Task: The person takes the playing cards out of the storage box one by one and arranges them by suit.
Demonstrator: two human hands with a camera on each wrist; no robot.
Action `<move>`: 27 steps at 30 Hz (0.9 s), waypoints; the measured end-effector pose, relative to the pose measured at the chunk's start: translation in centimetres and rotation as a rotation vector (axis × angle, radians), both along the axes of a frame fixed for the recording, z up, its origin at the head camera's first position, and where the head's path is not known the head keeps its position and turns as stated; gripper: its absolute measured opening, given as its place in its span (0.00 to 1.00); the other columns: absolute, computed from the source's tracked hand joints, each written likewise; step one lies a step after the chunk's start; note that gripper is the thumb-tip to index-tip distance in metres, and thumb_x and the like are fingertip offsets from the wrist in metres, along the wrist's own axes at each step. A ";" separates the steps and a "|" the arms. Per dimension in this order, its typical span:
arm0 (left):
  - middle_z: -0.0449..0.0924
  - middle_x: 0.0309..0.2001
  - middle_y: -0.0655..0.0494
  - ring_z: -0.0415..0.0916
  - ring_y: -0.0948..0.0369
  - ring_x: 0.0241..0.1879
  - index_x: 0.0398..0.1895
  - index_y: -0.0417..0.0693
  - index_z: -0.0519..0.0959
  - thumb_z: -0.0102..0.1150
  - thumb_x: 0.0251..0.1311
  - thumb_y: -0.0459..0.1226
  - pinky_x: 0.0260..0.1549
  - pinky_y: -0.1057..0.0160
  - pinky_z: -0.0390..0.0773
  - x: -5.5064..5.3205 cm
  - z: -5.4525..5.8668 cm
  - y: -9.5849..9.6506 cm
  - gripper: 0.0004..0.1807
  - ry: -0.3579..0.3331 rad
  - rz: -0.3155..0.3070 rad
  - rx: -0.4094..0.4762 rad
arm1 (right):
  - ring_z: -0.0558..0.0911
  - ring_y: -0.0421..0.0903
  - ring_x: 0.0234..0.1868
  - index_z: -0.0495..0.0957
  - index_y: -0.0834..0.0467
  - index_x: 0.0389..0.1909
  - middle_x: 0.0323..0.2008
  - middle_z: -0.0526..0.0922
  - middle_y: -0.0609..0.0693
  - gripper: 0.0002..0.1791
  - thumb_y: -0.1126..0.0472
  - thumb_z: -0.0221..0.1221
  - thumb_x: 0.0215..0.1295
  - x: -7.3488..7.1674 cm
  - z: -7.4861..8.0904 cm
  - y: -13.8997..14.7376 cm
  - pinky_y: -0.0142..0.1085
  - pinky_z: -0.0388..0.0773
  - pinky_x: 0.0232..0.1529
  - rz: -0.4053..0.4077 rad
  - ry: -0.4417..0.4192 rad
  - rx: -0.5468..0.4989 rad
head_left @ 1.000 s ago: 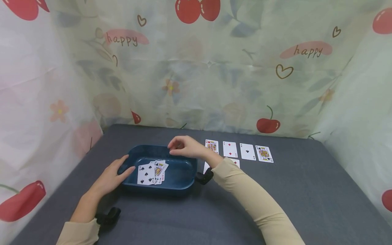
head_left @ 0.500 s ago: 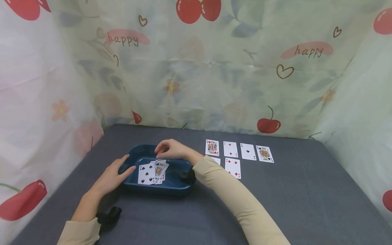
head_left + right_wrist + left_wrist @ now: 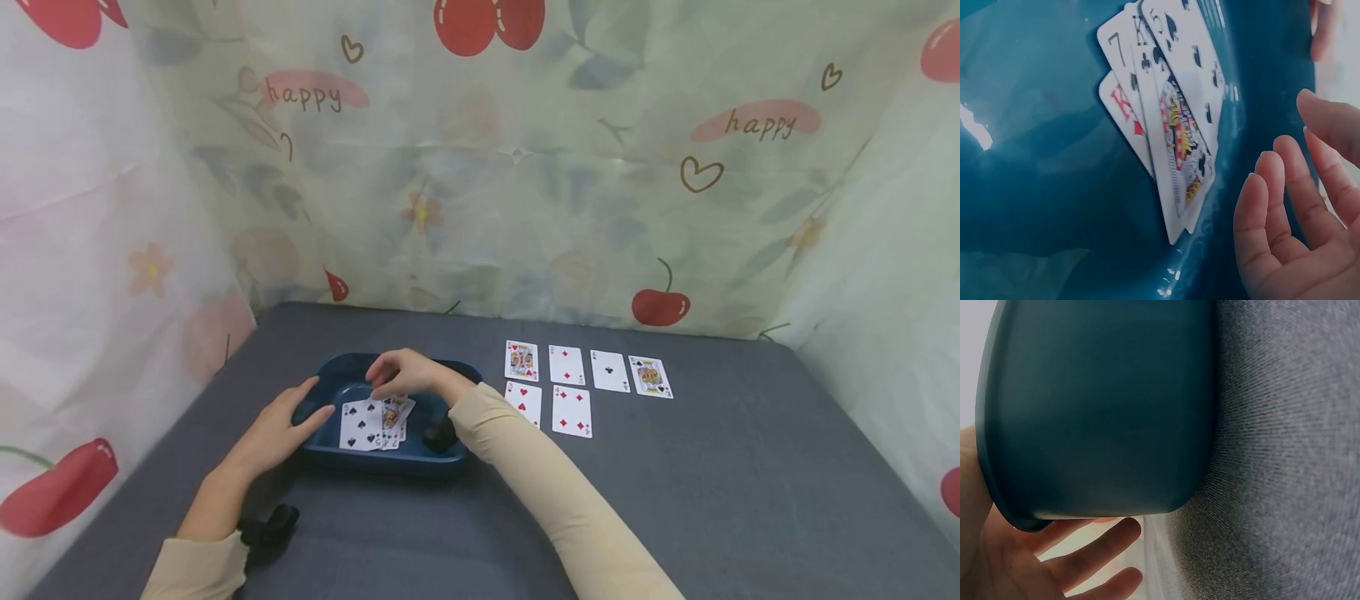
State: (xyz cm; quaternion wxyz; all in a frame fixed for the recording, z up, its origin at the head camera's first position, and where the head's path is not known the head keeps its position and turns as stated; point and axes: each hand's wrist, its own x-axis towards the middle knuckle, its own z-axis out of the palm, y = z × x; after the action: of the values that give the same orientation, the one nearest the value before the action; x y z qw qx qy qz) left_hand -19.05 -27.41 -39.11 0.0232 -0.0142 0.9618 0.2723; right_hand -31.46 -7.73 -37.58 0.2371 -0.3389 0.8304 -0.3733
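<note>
My left hand (image 3: 270,429) rests at the left end of a dark blue plastic tray (image 3: 390,465). Its thumb lies over the rim, while its straight, spread fingers (image 3: 1094,550) are outside the wall. Over the far part of the tray is my right hand (image 3: 405,372), fingers loosely bent and nothing seen between them. Several playing cards lie overlapped and face up inside: a five of spades (image 3: 358,425) on top, a black king (image 3: 1182,137), a seven (image 3: 1116,47) and a red king (image 3: 1121,106). In the right wrist view, the right fingers (image 3: 1300,169) are apart from those cards.
Face-up cards lie in two rows right of the tray: a king of hearts (image 3: 522,361), two of diamonds (image 3: 566,366), ace of clubs (image 3: 610,372), king of spades (image 3: 651,377), a hearts card (image 3: 525,402) and four of diamonds (image 3: 572,412). Printed curtains surround the grey table (image 3: 712,483).
My right hand has moved left over the tray, and its sleeve has uncovered the front row of cards. The left hand and the cards inside the tray have stayed put.
</note>
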 end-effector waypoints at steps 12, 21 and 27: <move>0.49 0.69 0.29 0.49 0.33 0.67 0.72 0.38 0.48 0.41 0.64 0.61 0.60 0.29 0.54 0.1 0.0 0.0 0.45 0.005 -0.012 0.016 | 0.78 0.43 0.46 0.76 0.58 0.50 0.48 0.81 0.52 0.19 0.61 0.63 0.57 0.5 -0.8 -0.6 0.31 0.77 0.43 -0.030 -0.058 0.057; 0.49 0.69 0.29 0.49 0.33 0.67 0.72 0.38 0.48 0.42 0.65 0.59 0.60 0.29 0.54 0.2 0.0 -0.1 0.43 0.015 -0.019 0.023 | 0.77 0.42 0.48 0.76 0.58 0.51 0.50 0.79 0.51 0.20 0.63 0.65 0.55 0.8 -1.3 -1.4 0.30 0.76 0.47 0.021 -0.012 0.123; 0.49 0.69 0.29 0.49 0.33 0.67 0.72 0.38 0.48 0.42 0.65 0.59 0.60 0.30 0.54 0.3 0.1 -0.1 0.43 0.018 -0.020 0.028 | 0.75 0.44 0.51 0.74 0.56 0.53 0.53 0.76 0.51 0.25 0.64 0.67 0.52 1.2 -1.3 -1.5 0.32 0.75 0.51 -0.003 0.031 0.174</move>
State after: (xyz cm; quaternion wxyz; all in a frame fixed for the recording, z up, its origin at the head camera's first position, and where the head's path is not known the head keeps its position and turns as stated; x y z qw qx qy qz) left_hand -18.79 -27.52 -38.99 0.0176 -0.0016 0.9582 0.2855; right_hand -30.22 -9.18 -38.84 0.2523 -0.3216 0.8636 -0.2950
